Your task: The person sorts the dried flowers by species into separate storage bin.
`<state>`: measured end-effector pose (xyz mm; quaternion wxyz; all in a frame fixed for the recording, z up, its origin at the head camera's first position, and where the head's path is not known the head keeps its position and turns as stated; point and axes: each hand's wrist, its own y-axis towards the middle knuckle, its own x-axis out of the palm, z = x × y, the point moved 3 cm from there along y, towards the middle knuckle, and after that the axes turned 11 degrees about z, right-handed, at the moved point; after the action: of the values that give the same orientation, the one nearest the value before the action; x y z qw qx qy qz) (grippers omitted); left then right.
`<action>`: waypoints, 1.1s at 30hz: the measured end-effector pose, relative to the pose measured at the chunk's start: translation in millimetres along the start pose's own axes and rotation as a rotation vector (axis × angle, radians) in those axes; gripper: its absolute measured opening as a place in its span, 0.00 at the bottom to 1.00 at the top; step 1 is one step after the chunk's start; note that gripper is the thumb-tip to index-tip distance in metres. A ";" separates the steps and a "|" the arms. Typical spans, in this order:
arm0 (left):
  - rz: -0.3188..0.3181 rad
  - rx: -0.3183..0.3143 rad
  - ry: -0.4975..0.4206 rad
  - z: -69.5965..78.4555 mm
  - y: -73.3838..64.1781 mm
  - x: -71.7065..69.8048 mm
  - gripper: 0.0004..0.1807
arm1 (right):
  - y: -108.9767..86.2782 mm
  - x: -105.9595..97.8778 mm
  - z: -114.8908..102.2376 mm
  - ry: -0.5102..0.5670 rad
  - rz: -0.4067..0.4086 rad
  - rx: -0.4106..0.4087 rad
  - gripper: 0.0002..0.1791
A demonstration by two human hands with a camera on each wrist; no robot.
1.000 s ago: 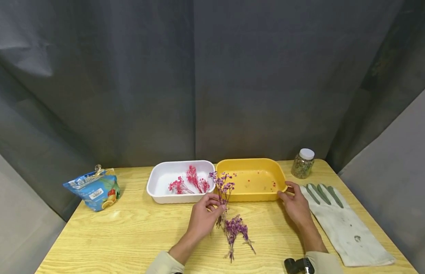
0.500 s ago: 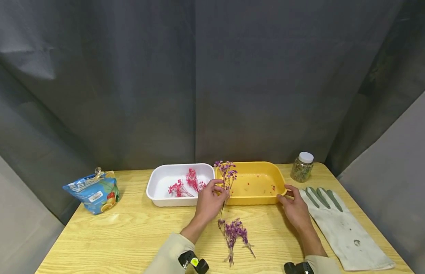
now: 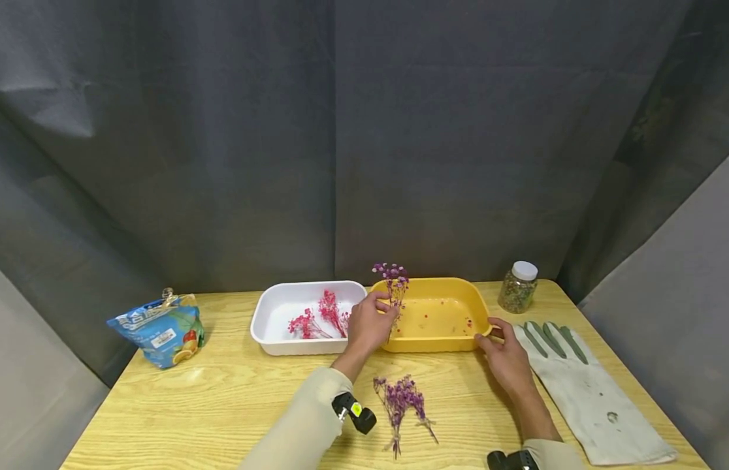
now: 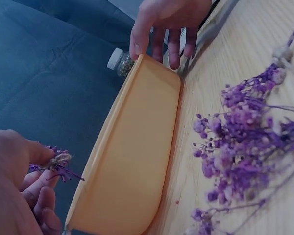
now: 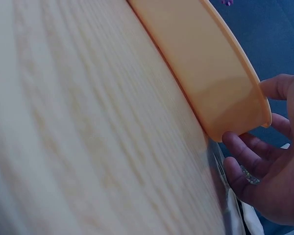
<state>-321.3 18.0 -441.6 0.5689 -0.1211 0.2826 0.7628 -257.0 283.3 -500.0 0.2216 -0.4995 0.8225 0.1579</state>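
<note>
My left hand [image 3: 369,324] pinches a small bunch of dried purple flowers [image 3: 396,281] upright by its tied stems, over the left end of the yellow tray [image 3: 429,345]. In the left wrist view the twine-bound stem ends [image 4: 62,162] stick out between thumb and fingers. At the tray's front right corner, my right hand [image 3: 508,358] grips the rim, thumb on the edge and fingers curled around the outside, as the right wrist view also shows. More purple bunches [image 3: 402,395] lie on the table in front. Small red bits are scattered inside the yellow tray.
Touching or nearly touching the yellow tray on its left is a white tray [image 3: 300,348] with pink dried flowers [image 3: 329,307]. A blue pouch [image 3: 170,333] stands far left. A lidded jar [image 3: 518,290] and a pale cloth glove [image 3: 599,391] are at the right.
The left hand has lifted its purple bunch away from the others and carried it forward to the yellow tray. My right hand keeps its grip on the corner.
</note>
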 end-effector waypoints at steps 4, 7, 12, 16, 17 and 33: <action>-0.011 -0.014 0.032 -0.5 3.0 7.9 0.18 | -0.9 0.4 -0.1 0.004 -0.004 0.005 0.37; 0.011 -0.014 0.079 -2.8 5.2 12.8 0.18 | -1.2 0.9 -0.4 0.010 -0.001 0.006 0.37; 0.072 -0.004 0.126 -4.3 9.7 18.2 0.18 | -0.6 1.0 -0.3 0.006 0.009 -0.001 0.37; 0.096 -0.005 0.121 -3.8 12.3 20.7 0.18 | -0.1 0.9 0.7 -0.005 0.011 -0.004 0.37; 0.095 -0.006 0.124 -3.8 12.4 21.4 0.18 | -0.1 0.8 0.9 -0.008 0.010 -0.005 0.37; 0.036 0.097 0.109 -6.2 1.1 12.2 0.23 | 0.4 1.4 0.7 0.034 0.005 -0.019 0.34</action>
<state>-327.0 24.0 -452.6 0.5440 -0.1294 0.3519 0.7507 -257.8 282.7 -501.3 0.2025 -0.5021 0.8259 0.1577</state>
